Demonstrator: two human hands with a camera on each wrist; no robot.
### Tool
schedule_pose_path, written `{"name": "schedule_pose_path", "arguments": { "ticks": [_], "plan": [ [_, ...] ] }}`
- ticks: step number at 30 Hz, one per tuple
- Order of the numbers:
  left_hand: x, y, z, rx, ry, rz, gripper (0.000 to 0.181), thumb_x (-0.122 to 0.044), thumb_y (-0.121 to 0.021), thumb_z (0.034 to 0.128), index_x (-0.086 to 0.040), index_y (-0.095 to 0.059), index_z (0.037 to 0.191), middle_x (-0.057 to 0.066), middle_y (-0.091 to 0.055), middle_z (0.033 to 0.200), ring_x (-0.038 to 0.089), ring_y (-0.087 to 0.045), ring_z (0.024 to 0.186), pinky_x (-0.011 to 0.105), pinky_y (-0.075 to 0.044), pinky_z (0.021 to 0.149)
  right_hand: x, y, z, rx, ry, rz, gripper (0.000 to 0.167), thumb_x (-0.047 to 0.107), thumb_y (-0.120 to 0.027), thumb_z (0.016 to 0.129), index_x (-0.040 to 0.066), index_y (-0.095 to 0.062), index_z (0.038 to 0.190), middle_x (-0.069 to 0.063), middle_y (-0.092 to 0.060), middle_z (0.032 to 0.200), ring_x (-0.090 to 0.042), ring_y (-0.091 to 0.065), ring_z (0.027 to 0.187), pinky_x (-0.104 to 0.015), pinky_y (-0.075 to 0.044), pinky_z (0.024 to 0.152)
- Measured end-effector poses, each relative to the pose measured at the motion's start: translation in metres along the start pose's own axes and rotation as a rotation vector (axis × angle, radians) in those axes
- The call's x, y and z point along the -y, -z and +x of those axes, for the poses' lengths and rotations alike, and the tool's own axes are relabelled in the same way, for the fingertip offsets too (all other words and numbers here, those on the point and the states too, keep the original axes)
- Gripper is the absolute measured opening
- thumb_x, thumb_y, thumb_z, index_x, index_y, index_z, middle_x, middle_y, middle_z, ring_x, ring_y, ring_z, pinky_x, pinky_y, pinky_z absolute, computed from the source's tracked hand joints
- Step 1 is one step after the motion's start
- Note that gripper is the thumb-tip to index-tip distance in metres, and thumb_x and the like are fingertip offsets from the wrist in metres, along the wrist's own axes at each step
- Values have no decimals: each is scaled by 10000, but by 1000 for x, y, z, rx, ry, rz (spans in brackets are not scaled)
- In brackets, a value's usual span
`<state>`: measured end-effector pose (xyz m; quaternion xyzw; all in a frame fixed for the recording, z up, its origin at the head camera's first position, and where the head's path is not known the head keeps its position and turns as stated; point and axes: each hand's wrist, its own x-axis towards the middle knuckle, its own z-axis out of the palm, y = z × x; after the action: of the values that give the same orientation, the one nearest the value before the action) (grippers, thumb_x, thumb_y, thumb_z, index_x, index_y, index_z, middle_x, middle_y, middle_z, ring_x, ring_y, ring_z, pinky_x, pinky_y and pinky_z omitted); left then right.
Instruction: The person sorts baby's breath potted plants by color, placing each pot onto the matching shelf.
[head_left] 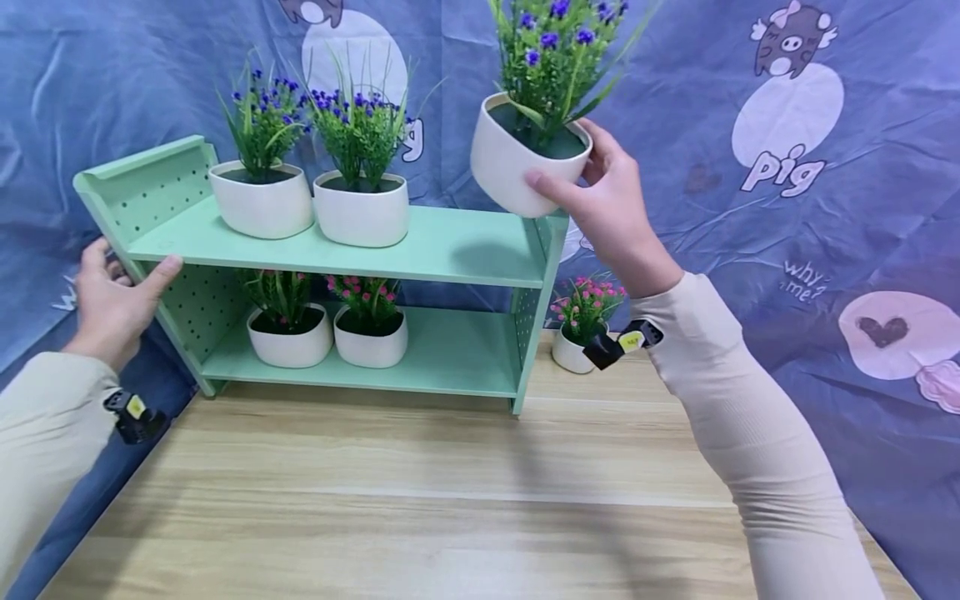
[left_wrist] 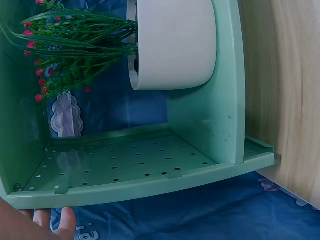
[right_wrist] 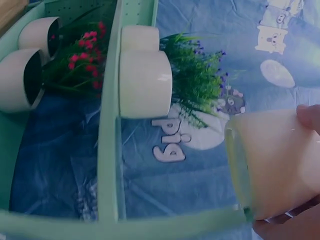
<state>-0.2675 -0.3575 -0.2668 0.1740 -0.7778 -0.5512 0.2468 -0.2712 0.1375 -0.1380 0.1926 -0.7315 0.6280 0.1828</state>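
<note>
My right hand [head_left: 611, 204] grips a white flowerpot [head_left: 513, 162] of purple artificial flowers, thumb on its front and fingers behind. The pot is tilted above the right end of a green two-tier shelf [head_left: 465, 237]. At the shelf's left side, my left hand [head_left: 112, 300] holds the side panel [left_wrist: 130, 160], thumb toward the inside and fingers outside. Two purple-flowered pots, a left one [head_left: 262, 204] and a right one [head_left: 362, 212], stand on the upper tier. Below them are two pink-flowered pots, one left [head_left: 291, 342] and one right [head_left: 372, 343].
A small pot of pink flowers [head_left: 573, 354] stands on the wooden table [head_left: 420, 500], right of the shelf. Behind everything hangs a blue cloth [head_left: 690, 92] printed with pigs. The shelf's right side panel [head_left: 531, 325] rises beneath the held pot.
</note>
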Motion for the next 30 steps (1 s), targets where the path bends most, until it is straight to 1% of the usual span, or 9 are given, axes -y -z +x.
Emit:
{"name": "schedule_pose_path", "arguments": {
  "ticks": [2, 6, 12, 15, 19, 21, 23, 26, 30],
  "plan": [
    [0, 0, 0, 2, -1, -4, 732, -348, -683, 867, -295, -272, 1469, -236, -390, 1074, -41, -398, 979, 153, -402, 909, 1, -7, 1, 19, -22, -11, 825, 144, -786, 782, 152, -336, 1473, -71, -489, 1360, -196, -524, 1187, -321, -467, 982],
    [1, 1, 0, -2, -10, -14, 729, -325, -690, 867, -284, -278, 1468, -232, -398, 1073, -42, -406, 970, 90, -403, 822, 0, -21, 1, 52, -40, -53, 831, 179, -795, 780, 161, -338, 1474, -67, -517, 1328, -184, -548, 1154, -307, -489, 948],
    [2, 1, 0, -12, -1, -29, 716, -315, -689, 869, -288, -289, 1462, -237, -397, 1086, -25, -412, 1024, 165, -391, 942, -8, -39, -2, 106, 17, -177, 789, 226, -800, 775, 149, -388, 1444, -66, -575, 1249, -173, -603, 1058, -307, -527, 852],
    [2, 0, 0, -10, 1, -29, 719, -316, -691, 868, -289, -288, 1463, -239, -397, 1092, -22, -410, 1039, 184, -386, 970, -15, -45, -3, 130, -12, -219, 814, 256, -795, 778, 162, -363, 1462, -64, -583, 1236, -159, -605, 1042, -305, -528, 850],
    [2, 0, 0, -6, 10, -18, 727, -333, -688, 868, -297, -280, 1468, -239, -395, 1106, -12, -407, 1070, 197, -384, 992, -26, -49, -5, 167, -66, -235, 819, 261, -797, 777, 163, -361, 1463, -61, -567, 1256, -154, -591, 1067, -308, -525, 879],
    [1, 0, 0, -7, 7, -13, 726, -333, -690, 866, -294, -283, 1467, -234, -398, 1096, -17, -414, 1050, 165, -405, 944, -30, -51, -5, 182, -90, -248, 821, 263, -797, 777, 160, -360, 1464, -63, -558, 1266, -157, -585, 1076, -309, -523, 886],
    [1, 0, 0, -12, -4, -12, 721, -325, -695, 864, -284, -295, 1463, -227, -406, 1074, -28, -421, 1005, 109, -422, 854, -34, -52, -6, 194, -116, -266, 832, 273, -798, 776, 158, -352, 1469, -67, -555, 1273, -159, -579, 1083, -309, -520, 887],
    [1, 1, 0, -16, -17, -12, 717, -315, -701, 861, -273, -307, 1458, -221, -414, 1054, -40, -421, 948, 57, -403, 750, -38, -53, -5, 208, -144, -294, 841, 286, -797, 778, 164, -342, 1475, -66, -538, 1293, -164, -570, 1095, -312, -519, 884],
    [1, 0, -1, -10, -7, -8, 724, -335, -693, 863, -288, -292, 1463, -233, -401, 1064, -39, -412, 974, 118, -407, 845, -43, -55, -5, 222, -168, -306, 836, 297, -790, 785, 170, -339, 1477, -70, -511, 1328, -182, -558, 1123, -335, -521, 882]
  ]
}}
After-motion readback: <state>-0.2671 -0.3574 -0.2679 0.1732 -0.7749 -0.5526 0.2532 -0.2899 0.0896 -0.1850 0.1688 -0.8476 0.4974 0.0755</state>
